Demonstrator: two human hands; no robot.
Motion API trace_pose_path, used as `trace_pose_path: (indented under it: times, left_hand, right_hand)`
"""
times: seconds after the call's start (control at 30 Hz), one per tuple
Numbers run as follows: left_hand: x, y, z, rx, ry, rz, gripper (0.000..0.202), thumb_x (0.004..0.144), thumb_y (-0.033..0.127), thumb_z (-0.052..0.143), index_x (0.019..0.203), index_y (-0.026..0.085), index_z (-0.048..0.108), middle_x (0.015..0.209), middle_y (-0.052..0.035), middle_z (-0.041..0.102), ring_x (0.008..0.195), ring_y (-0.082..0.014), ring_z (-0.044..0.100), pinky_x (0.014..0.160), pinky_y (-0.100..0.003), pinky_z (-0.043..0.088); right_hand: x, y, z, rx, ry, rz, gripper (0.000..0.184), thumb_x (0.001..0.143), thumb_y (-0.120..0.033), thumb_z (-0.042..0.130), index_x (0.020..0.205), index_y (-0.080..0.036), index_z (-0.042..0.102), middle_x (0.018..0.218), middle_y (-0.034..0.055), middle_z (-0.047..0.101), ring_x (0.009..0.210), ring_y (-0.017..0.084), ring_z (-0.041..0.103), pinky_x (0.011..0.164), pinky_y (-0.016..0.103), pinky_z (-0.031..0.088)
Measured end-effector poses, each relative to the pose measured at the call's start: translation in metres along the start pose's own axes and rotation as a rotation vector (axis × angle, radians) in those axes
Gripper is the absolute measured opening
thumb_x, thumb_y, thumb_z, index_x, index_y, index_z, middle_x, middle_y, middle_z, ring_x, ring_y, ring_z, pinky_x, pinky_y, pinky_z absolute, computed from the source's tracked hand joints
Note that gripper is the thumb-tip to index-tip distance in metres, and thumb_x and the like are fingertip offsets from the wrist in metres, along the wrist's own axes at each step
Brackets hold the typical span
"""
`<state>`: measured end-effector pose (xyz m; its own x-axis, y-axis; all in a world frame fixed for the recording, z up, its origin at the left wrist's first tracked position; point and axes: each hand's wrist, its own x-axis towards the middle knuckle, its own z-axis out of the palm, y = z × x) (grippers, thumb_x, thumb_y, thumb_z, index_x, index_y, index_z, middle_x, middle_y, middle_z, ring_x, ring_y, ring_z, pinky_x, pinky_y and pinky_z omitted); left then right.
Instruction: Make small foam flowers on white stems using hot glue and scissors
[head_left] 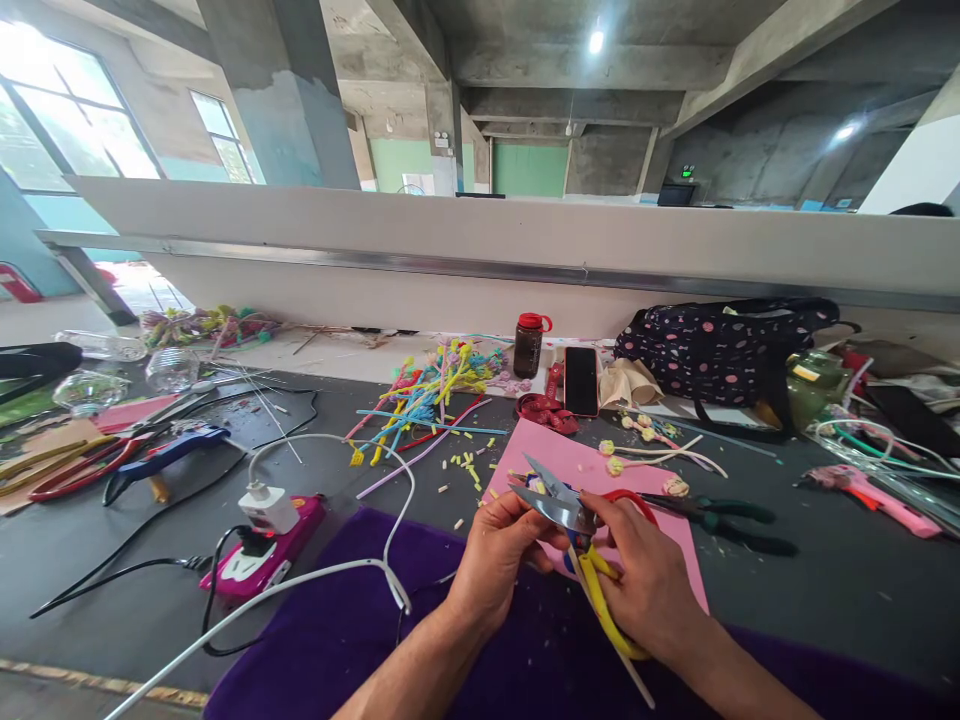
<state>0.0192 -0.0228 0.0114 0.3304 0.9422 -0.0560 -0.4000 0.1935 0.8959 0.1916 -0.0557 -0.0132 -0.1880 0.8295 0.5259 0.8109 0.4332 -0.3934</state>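
Observation:
My right hand [649,565] grips a pair of scissors [566,505] with red and yellow handles, their blades parted and pointing up and left. Closed at the fingertips, my left hand [491,555] pinches a small craft piece beside the blades. Bits of yellow and white show there, but blades and fingers hide most of it. A long pale stem [634,680] runs from it down past my right hand. Both hands are above a pink sheet [525,450]. Stemmed yellow-and-white pieces [615,464] lie on the sheet's far right side, and green-handled pliers [739,520] rest across its right edge.
Fuzzy coloured sticks [442,395] and yellow clippings lie beyond my left hand. A magenta power strip [304,530] with cables sits left. A bottle [529,345], phone [581,380] and dark patterned bag [720,350] stand along the back. A pink glue gun [877,495] lies right.

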Motion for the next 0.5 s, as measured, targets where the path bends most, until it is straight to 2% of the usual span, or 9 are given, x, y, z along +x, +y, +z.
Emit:
trace_pose_path:
  times: [0.5]
  left_hand:
    - [0.0007,0.0005,0.0017,0.023,0.018,0.036,0.016,0.073,0.027,0.067,0.075,0.011,0.065,0.065,-0.0043,0.065,0.056,-0.012,0.06,0.044,-0.017,0.043]
  right_hand:
    - [-0.002,0.0034,0.0013,-0.024,-0.002,-0.044,0.049,0.079,-0.021,0.053,0.126,-0.018,0.042,0.097,0.0102,0.059,0.081,0.022,0.059,0.068,0.034,0.051]
